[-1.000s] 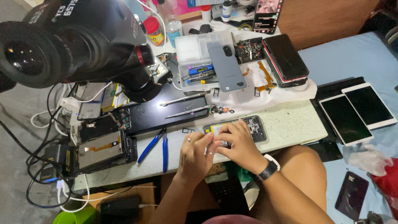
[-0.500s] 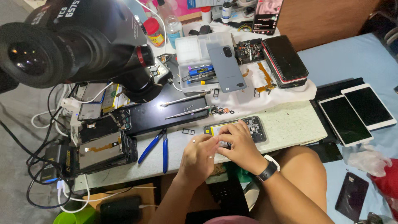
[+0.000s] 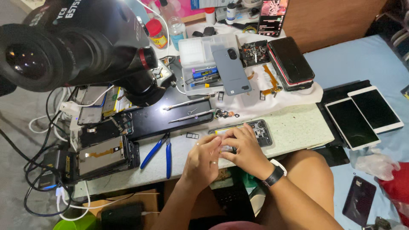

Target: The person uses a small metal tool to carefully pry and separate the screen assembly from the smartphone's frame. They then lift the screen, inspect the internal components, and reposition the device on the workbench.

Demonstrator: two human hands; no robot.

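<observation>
Both my hands, left hand (image 3: 203, 161) and right hand (image 3: 243, 150), pinch-closed on the opened phone (image 3: 251, 131) at the tabletop (image 3: 294, 127) near edge, mid-teardown; next needs fine fingertip control.

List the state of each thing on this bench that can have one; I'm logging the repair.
Opened phone: back cover off, insides exposed, lying flat under both hands.
Left hand: fingers pinched together at the phone's near edge.
Right hand: resting on the phone.
Blue-handled pliers: handles spread, lying unused.
Grey phone: face down across the parts box.
Two tablets: screens dark.
Parts box: open.
</observation>
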